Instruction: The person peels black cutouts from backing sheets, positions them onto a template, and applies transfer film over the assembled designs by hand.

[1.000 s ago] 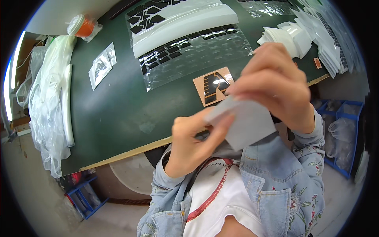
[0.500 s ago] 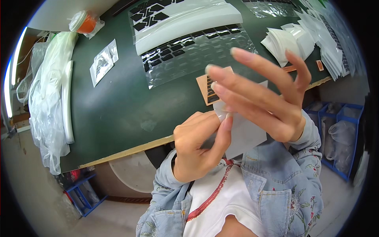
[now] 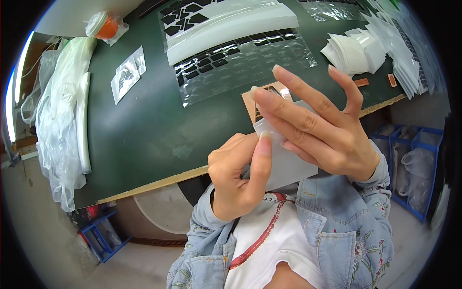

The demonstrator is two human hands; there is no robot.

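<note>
A pale, translucent plastic sheet (image 3: 288, 166) hangs over the near table edge in front of me. My left hand (image 3: 236, 176) pinches its upper left corner between thumb and bent forefinger. Over the sheet's upper part is my right hand (image 3: 320, 123), fingers stretched and spread, the palm side turned down and away. Its thumb tip lies against or just above the sheet; which of these I cannot tell. Just beyond the sheet, partly covered by my right fingers, lies a copper-coloured card (image 3: 249, 105) with black strips.
Clear film (image 3: 240, 67) with black pieces lies farther back on the green table (image 3: 139, 149). At the right are stacked white sheets (image 3: 349, 53) and small copper-coloured pieces (image 3: 392, 80). A small clear packet (image 3: 128, 74), crumpled plastic (image 3: 60, 120) and a lidded orange cup (image 3: 106, 28) are left.
My right hand has shifted slightly down and its fingers have turned, baring more of the sheet's corner. My left hand has moved a little left with the corner still pinched.
</note>
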